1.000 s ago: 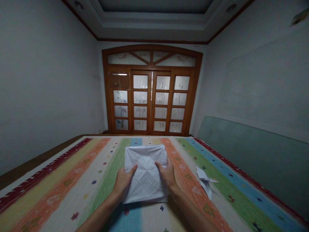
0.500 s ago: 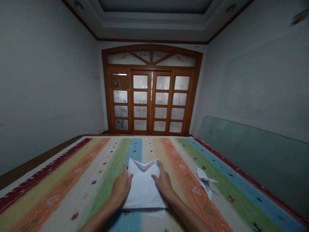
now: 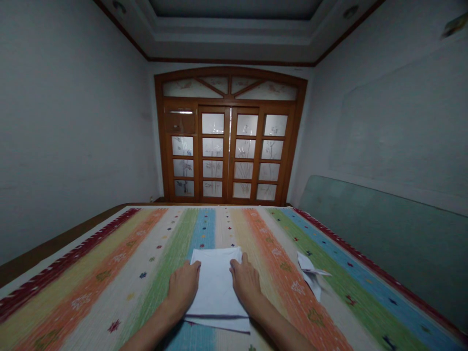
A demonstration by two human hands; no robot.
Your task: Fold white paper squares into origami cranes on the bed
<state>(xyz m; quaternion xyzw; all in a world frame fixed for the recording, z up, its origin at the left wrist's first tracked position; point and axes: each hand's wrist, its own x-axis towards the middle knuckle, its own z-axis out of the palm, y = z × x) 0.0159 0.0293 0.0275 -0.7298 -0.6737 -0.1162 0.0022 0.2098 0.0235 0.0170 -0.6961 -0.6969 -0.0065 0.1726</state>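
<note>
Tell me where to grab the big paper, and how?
Probably by its side edges, coming from left and right, thumbs on top, like the left hand and right hand. The paper is broad and fairly flat, and its near edge shows separate layers, so pinching there might catch just one.

a home: striped cloth (image 3: pixel 109 278), glazed wooden doors (image 3: pixel 225 146)

The 2 hands (image 3: pixel 183 283) and 2 forearms (image 3: pixel 155 322) are bare.
</note>
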